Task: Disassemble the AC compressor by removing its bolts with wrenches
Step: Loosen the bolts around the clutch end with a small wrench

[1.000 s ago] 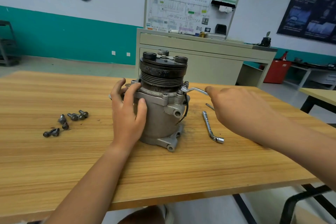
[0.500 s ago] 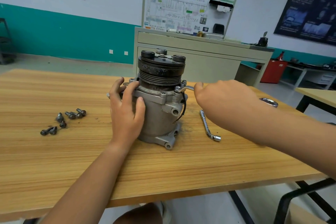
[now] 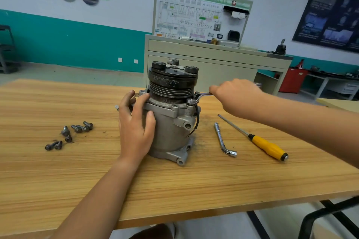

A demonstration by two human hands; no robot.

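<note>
The AC compressor [image 3: 171, 134] stands upright near the middle of the wooden counter [image 3: 174, 190], with its dark grooved pulley [image 3: 172, 85] on top. The left grip [image 3: 136, 128] clasps the silver housing from the 9 o'clock side, with the fingers curled up to the flange and the thumb pressed on the body. The right grip [image 3: 237, 97] reaches in from 3 o'clock and is clenched round the handle of a slim ring wrench [image 3: 202, 95]. The wrench's ring end sits on the flange at about 3 o'clock, just below the pulley; whatever bolt head lies under the ring is hidden. At 9 o'clock from the compressor, well apart from it, a scatter of loose bolts [image 3: 77, 128] lies on the counter. At 3 o'clock, near the base, lies an L-shaped socket wrench [image 3: 221, 139]. Just beyond it, not touching, is a screwdriver [image 3: 266, 145] with a yellow handle, its tip pointing towards 10 o'clock. At 12 o'clock, behind the counter, stands a grey cabinet [image 3: 213, 58] carrying a wiring-diagram board
</note>
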